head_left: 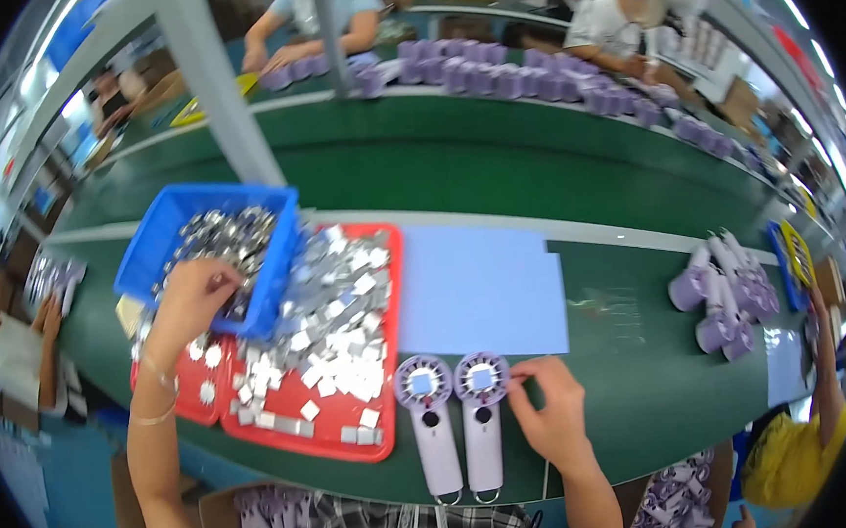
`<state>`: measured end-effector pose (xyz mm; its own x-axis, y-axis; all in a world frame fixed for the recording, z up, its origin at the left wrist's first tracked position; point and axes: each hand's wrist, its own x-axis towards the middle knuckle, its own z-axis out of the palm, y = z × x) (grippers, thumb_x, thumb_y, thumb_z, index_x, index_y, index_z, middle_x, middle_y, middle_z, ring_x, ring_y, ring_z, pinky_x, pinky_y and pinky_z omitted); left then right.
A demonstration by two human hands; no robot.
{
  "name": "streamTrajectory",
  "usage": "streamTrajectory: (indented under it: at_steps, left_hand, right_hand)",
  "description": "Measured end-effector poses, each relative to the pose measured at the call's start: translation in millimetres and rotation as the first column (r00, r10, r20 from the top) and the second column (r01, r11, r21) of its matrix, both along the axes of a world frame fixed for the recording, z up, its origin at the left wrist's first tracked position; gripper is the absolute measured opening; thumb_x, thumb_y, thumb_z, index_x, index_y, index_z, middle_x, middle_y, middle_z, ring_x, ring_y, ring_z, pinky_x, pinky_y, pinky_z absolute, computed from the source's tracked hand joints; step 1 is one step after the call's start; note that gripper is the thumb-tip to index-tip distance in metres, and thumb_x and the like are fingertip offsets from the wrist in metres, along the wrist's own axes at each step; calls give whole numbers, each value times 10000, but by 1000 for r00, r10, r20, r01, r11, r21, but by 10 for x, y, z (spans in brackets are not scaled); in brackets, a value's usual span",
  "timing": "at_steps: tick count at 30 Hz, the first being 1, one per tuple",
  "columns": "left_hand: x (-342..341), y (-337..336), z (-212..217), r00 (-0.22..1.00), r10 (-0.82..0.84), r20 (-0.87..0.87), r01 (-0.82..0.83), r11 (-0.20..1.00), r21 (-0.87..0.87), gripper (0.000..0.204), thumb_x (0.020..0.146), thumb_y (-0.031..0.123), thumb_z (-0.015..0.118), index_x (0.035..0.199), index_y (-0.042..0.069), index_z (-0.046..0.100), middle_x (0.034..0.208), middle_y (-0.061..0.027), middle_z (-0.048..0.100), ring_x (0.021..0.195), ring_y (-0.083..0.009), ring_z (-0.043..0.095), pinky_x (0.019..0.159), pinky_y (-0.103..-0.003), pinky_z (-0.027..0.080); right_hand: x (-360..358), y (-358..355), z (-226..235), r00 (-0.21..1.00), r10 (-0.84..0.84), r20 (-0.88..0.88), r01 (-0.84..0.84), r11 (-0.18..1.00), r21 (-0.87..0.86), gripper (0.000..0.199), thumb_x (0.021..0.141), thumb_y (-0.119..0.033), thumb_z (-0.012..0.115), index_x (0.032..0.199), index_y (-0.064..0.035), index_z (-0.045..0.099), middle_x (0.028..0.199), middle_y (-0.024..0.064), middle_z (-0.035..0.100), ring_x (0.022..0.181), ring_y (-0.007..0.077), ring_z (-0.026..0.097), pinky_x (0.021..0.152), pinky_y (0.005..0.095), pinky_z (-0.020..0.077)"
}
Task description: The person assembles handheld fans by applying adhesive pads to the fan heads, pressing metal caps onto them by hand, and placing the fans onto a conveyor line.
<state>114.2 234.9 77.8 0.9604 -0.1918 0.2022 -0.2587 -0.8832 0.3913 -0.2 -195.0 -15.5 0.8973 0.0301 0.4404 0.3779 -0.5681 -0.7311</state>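
Note:
Over the blue bin [280, 259] of small shiny metal parts [225, 234], my left hand [195, 295] has its fingers pinched together. Whatever lies between those fingertips is too small to make out. Two light purple handheld fans lie side by side at the near table edge, each with a blue square on its round head: a left fan [441, 459] and a right fan [485, 456]. My right hand [553, 407] is beside the right fan's head, thumb and fingertips drawn together at its rim. Anything in that pinch is hidden.
A red tray [395, 315] of white and silver squares sits under and beside the bin. Behind the fans lies a blue sheet [479, 289]. More purple fans [724, 292] are stacked at right. A grey post [220, 92] rises behind the bin. Co-workers sit around the green table.

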Motion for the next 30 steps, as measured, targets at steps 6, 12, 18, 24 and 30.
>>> streamTrajectory:
  at_steps: [6, 12, 18, 24, 30]
  left_hand:
    - [68, 177, -213, 993, 63, 103, -29, 955, -296, 113, 876, 6, 672, 989, -3, 681, 957, -94, 680, 823, -167, 636, 709, -284, 506]
    - [-638, -920, -258, 930, -307, -203, 116, 768, -630, 161, 926, -20, 624, 1075, -32, 683, 1003, -121, 691, 886, -195, 660, 796, -318, 570]
    - [-884, -1651, -726, 851, -476, -223, 100, 564, -819, 158, 836, 9, 744, 944, -31, 635, 959, -80, 651, 875, -143, 634, 789, -250, 489]
    - [-988, -1724, -736, 851, -463, -249, 28, 514, -858, 151, 845, -26, 680, 991, -36, 646, 958, -41, 630, 839, -88, 576, 711, -217, 451]
    - [-1100, -1718, -767, 891, -404, -205, 12, 473, -881, 151, 860, -73, 662, 1005, -68, 621, 1002, -88, 581, 902, -147, 581, 796, -248, 474]
  right_hand:
    - [-36, -74, -74, 973, -133, 188, 139, 990, -19, 169, 837, -42, 705, 1005, -32, 684, 964, 130, 687, 886, 328, 662, 792, 401, 546]
    - [-141, 453, 304, 836, 163, 525, -137, 987, -89, 412, 791, -55, 726, 1191, -6, 645, 1167, 154, 615, 1034, 324, 592, 933, 478, 468]
    - [-297, 569, 298, 874, 165, 458, -133, 986, -101, 317, 774, -87, 717, 1060, 10, 623, 1058, 140, 566, 1024, 330, 558, 939, 498, 449]
    - [-328, 652, 242, 866, 114, 487, -21, 981, -192, 327, 733, -107, 721, 1030, 11, 647, 1089, 142, 605, 1026, 303, 578, 915, 498, 469]
    - [-256, 750, 237, 903, 131, 409, -145, 989, 3, 478, 710, -58, 792, 1174, -28, 682, 1095, 124, 619, 988, 309, 601, 907, 485, 474]
